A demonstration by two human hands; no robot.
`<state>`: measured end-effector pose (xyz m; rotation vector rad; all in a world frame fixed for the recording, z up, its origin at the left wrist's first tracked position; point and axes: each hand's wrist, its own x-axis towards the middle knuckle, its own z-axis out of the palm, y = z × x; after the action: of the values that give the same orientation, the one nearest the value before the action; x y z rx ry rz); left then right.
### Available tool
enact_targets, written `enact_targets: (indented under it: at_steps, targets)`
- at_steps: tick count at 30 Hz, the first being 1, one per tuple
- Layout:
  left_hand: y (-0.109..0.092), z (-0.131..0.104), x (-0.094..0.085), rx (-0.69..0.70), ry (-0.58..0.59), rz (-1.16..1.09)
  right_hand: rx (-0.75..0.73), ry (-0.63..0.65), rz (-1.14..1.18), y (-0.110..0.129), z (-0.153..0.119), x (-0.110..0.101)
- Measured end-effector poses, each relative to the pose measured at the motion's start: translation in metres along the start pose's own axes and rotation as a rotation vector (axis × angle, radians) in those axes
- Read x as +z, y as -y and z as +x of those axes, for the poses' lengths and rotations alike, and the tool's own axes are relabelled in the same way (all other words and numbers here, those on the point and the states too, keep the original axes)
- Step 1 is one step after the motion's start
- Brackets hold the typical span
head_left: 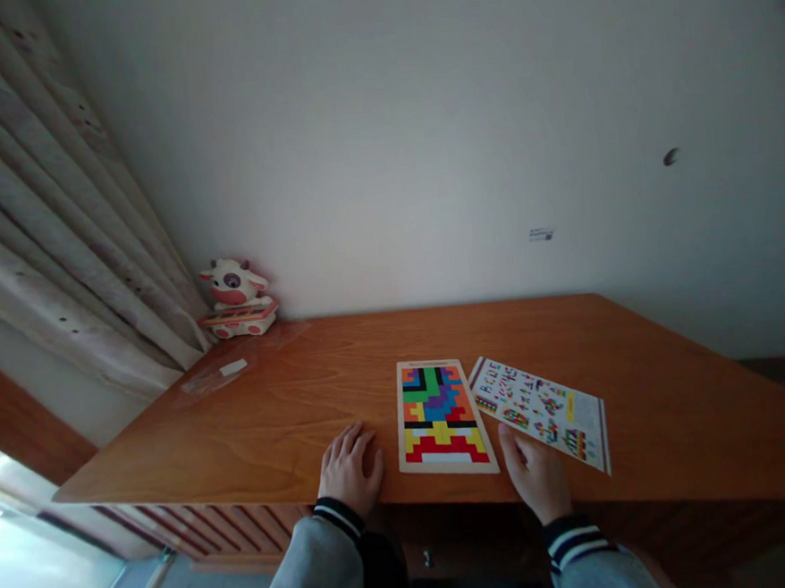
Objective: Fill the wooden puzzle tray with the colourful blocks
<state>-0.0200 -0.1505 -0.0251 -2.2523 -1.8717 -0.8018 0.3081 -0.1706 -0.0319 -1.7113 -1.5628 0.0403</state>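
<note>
A block puzzle board (445, 468), its frame filled with coloured pieces, lies flat on the wooden desk (304, 381) near its front edge, between the person's two hands. The left hand (352, 471) rests palm down just left of it, fingers relaxed and slightly apart, holding nothing. The right hand (538, 476) is just beyond the board's lower right corner, thumb extended and fingers curled under; whether they grasp anything I cannot tell. Close on the board's right side is a printed sheet (541, 409), set at a slant, its left end right by the frame; whether they touch is unclear. The right hand partly hides the sheet's near edge. Farther off, at the back left, a toy cow (237, 298) with a keyboard sits near the wall (389, 151), beside the hanging curtain (57, 219). In front of the toy lies clear plastic film (203, 376) with a white label (234, 368). These stand well apart from both hands. A small sticker (541, 234) is on the wall.
</note>
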Motion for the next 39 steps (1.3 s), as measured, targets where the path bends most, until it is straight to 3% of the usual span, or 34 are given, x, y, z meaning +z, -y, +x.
enact_targets:
  at_steps: [9,19,30,39]
  targets:
    - [0.016,-0.003,0.011,0.124,-0.050,0.047,-0.057,0.003,0.037,-0.003,-0.008,0.006]
    - [0.015,-0.011,0.021,0.217,-0.151,0.156,0.040,-0.061,0.042,0.003,-0.012,0.006]
    - [0.005,-0.011,0.002,0.207,-0.078,0.156,-0.083,-0.023,0.047,0.001,-0.018,-0.001]
    - [0.001,-0.001,0.000,0.147,-0.041,0.072,-0.058,0.017,0.117,0.004,-0.020,-0.005]
